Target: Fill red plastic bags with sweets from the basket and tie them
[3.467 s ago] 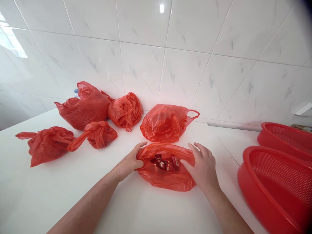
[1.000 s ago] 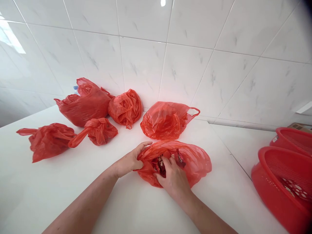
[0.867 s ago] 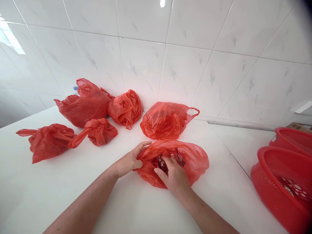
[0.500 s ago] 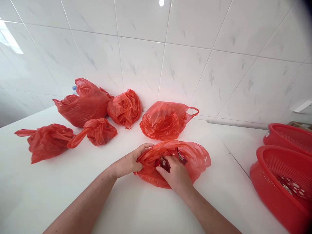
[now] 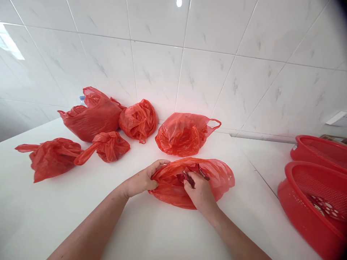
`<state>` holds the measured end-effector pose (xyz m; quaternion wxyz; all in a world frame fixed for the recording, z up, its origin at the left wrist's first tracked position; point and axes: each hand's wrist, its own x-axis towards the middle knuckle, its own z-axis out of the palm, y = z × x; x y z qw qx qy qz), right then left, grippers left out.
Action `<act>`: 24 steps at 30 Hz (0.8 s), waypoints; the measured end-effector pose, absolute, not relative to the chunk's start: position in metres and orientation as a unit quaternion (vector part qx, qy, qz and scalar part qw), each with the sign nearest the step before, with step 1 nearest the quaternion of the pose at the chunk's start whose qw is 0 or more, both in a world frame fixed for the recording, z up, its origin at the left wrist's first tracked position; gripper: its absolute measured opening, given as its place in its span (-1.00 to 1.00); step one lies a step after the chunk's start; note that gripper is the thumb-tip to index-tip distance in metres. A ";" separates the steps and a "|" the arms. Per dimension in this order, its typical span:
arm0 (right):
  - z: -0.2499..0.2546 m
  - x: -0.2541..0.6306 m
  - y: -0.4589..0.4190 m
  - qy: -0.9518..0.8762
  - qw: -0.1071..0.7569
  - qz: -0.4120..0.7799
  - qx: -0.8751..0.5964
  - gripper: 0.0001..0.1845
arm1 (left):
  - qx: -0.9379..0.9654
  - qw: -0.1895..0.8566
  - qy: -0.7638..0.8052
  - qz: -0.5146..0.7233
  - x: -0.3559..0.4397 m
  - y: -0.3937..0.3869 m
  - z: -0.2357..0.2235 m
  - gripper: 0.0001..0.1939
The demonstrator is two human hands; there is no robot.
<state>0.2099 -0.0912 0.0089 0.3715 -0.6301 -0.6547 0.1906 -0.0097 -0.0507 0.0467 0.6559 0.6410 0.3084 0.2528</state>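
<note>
2 hands at work here! The left hand (image 5: 142, 181) pinches the left rim of the open red bag (image 5: 173, 198) on the white table (image 5: 151, 231); inside the mouth, the right hand (image 5: 201, 192) has a wrapped packet (image 5: 185, 176) clasped between thumb and fingers. It looks light, slick and possibly crushable, so a gentle hold across its middle suits; the bag, thin and floppy, wants holding by its rim.

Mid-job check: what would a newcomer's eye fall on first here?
First, the open red bag at front centre, held by the left hand's grip, with the right hand's grip on a dark red packet inside. Then five other red bags behind it and to its left, and two red baskets at far right.
</note>
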 end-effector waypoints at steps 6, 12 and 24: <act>0.020 0.219 -0.090 -0.593 0.419 0.328 -0.605 -0.72 | 0.641 0.659 0.307 0.244 -0.011 -0.051 0.048 -0.25; 0.026 0.231 -0.092 -0.640 0.388 0.301 -0.590 -0.66 | 0.615 0.674 0.302 0.275 -0.015 -0.047 0.044 -0.24; 0.025 0.241 -0.094 -0.733 0.302 0.074 -0.606 -0.56 | 0.538 0.718 0.262 0.357 -0.017 -0.043 0.043 -0.28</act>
